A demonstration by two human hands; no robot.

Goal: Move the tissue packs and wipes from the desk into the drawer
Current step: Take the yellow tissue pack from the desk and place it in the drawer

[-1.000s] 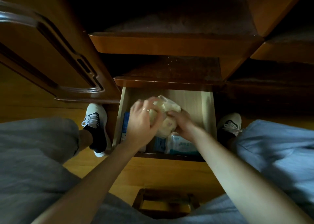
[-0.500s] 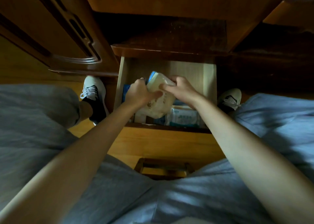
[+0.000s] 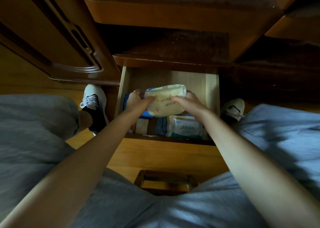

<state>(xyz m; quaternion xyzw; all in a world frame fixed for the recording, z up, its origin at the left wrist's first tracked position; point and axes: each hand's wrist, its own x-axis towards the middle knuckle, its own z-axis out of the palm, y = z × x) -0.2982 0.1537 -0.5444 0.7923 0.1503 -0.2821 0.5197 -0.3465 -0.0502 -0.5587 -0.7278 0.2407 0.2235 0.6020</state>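
Both hands clamped on one cream tissue pack [image 3: 165, 100]: left hand [image 3: 136, 101] grips its left end, right hand [image 3: 187, 102] its right end, thumbs across the printed face. The pack is held over the open drawer [image 3: 212, 96], about mid-drawer, above the items already in it. Whether its lower edge touches anything beneath cannot be told.

Orientation: long axis runs left to right, roughly parallel to the drawer's front edge, right end a little higher. The pack is tipped, with the printed face toward the camera and one long narrow side up toward the drawer's back edge.

Already in the drawer: a white wipes pack [image 3: 186, 126] near the front right corner, a blue pack [image 3: 145, 114] under the left hand near the left wall, and a small pale pack [image 3: 142, 125] at the front edge.

Risks, as judged:
- The front half looks crowded. Set down here, the pack would likely rest on the wipes pack and stand proud, which could foul the worktop rail [image 3: 164, 61] when the drawer shuts.
- The wrapper is soft; releasing one end first would let it sag or slide off the stack.
- The back half looks bare; laying it flat there seems safer.
- Dim light makes depth hard to read.
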